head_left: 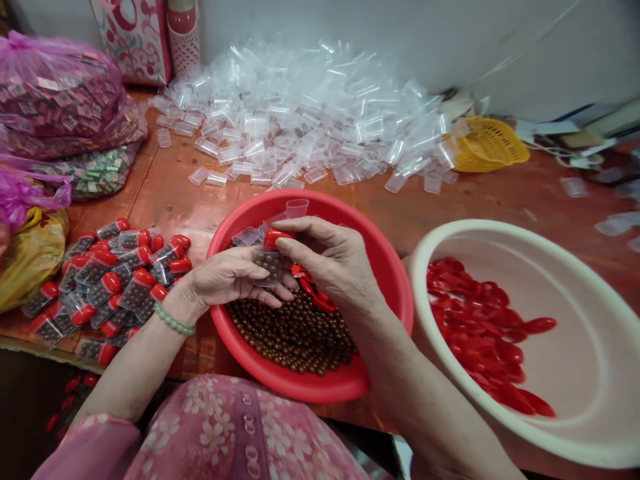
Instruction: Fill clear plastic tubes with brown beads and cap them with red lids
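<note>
Over the red basin (pixel 390 287), my left hand (pixel 240 273) holds a small clear container (pixel 269 265) filled with dark brown beads. The fingers and thumb of my right hand (pixel 325 260) pinch a red cap (pixel 275 239) at the container's upper end. More red caps (pixel 317 293) show beneath my right palm; whether its curled fingers hold them is unclear. Many brown beads (pixel 295 333) lie in the basin, with some clear empty containers (pixel 247 236) near its back left.
Capped, bead-filled containers (pixel 120 280) are heaped at the left. A white basin (pixel 595 320) on the right holds red caps (pixel 480 327). Clear containers (pixel 320 113) pile up at the back beside a yellow basket (pixel 493 143). Plastic bags (pixel 55 93) sit at the back left.
</note>
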The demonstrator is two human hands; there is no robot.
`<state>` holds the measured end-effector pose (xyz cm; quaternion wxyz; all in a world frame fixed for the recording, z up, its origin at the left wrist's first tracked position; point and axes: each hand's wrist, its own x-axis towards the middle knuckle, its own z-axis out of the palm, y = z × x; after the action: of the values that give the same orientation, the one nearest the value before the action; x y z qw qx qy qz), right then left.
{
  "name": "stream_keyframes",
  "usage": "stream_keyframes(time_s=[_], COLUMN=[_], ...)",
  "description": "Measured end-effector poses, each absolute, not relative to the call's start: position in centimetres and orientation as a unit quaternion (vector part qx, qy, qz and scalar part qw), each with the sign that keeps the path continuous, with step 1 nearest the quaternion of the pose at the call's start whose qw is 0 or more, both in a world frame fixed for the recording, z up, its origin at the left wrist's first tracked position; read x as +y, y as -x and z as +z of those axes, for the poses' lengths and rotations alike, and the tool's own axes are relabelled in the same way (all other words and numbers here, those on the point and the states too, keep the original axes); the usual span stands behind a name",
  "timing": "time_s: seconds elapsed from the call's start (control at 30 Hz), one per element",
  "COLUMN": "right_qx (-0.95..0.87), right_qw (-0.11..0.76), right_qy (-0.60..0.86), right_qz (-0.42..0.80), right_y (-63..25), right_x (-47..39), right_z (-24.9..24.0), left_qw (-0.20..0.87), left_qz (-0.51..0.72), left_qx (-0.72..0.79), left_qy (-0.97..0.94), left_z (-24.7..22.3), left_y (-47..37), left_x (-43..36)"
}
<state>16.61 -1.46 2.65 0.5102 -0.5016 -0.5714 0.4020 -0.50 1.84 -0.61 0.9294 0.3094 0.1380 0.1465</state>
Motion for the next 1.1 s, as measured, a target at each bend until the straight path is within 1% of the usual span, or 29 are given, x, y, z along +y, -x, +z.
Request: stream_keyframes(time_s=[0.13,0.43,0.63,0.83,0.93,1.1], right_qx=[-0.571,-0.55,-0.501,-0.423,-0.401,-0.442], right_qw=[0.51,0.518,0.5,0.526,0.538,0.515], right_qy=[0.511,0.494,0.472,0.476,0.478,0.501], right_qz=[0.391,0.431,0.526,0.563,0.567,0.536], right_y=[-16.1,-16.3,-17.0,-16.4,-16.1,-16.6], right_x=[-1.6,-1.1,-0.3,-0.5,-0.7,-0.7], right_z=[2.9,1.8,1.2,0.7,0.5,0.8], left_qw=[0.927,0.922,0.921,0.919,0.923,0.93], left_qz=[0.155,0.177,0.153,0.154,0.152,0.173], left_qx=[0.146,0.162,0.166,0.172,0.174,0.178], left_qy=[-0.308,-0.305,-0.319,-0.32,-0.309,-0.27], left_z=[-0.6,-0.9,-0.8,-0.9,-1.0,-0.9], left_y=[0.4,0.4,0.7,0.7,0.6,0.6], left_x=[1.8,1.2,1.3,1.4,1.4,1.4])
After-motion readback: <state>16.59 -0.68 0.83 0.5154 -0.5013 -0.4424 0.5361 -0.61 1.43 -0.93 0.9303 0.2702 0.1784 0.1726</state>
